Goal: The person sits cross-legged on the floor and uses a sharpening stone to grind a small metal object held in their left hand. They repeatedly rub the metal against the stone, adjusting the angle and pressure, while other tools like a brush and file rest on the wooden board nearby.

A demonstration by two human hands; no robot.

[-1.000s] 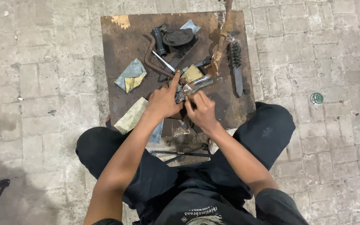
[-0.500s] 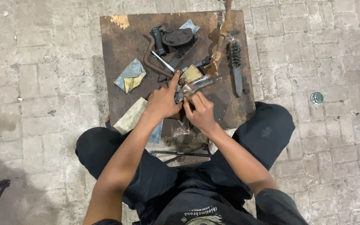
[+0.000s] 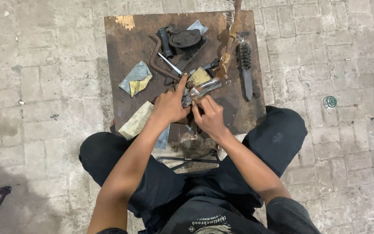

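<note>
I sit cross-legged at a low dark wooden board (image 3: 122, 47) on a brick floor. My left hand (image 3: 169, 105) rests on the board with its forefinger stretched forward, pressing on a small shiny metal part (image 3: 201, 88). My right hand (image 3: 208, 115) is right beside it, fingertips pinched at the near end of the same metal part. Just beyond the fingers lies a yellowish scrap of sandpaper (image 3: 200, 76).
On the board lie a wire brush (image 3: 244, 65), a rusty bent bar (image 3: 156, 65), a black round part (image 3: 184, 39), a wooden-handled tool (image 3: 230, 39) and folded sandpaper pieces (image 3: 136, 78). More sandpaper (image 3: 136, 120) hangs off the near edge. A small green cap (image 3: 330, 102) lies on the bricks at right.
</note>
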